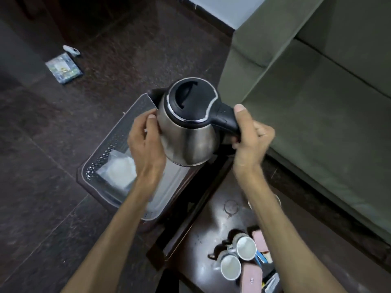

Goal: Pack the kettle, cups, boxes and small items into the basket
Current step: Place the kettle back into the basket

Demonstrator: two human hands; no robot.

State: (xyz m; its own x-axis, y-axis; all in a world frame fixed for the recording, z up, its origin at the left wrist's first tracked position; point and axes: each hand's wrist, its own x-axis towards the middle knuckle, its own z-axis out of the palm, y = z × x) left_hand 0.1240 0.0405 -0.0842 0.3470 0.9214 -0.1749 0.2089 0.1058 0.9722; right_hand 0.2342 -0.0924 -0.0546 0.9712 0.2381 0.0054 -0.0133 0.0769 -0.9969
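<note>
Shiny steel kettle (186, 142) (black lid (187, 98)).

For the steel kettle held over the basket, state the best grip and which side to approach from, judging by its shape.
The black handle, from the right, opposite the spout. It juts clear of the round kettle, leaving room to curl round it, as the right hand does; the left hand cups the side.

I count 1 steel kettle (186, 132), 2 white cups (245, 248) (230, 267), 2 pink boxes (261, 240) (251, 275), 1 clear plastic basket (110, 142), 1 white packet (118, 172) inside. On the floor: 1 printed packet (63, 68), 1 small white item (72, 50).
</note>
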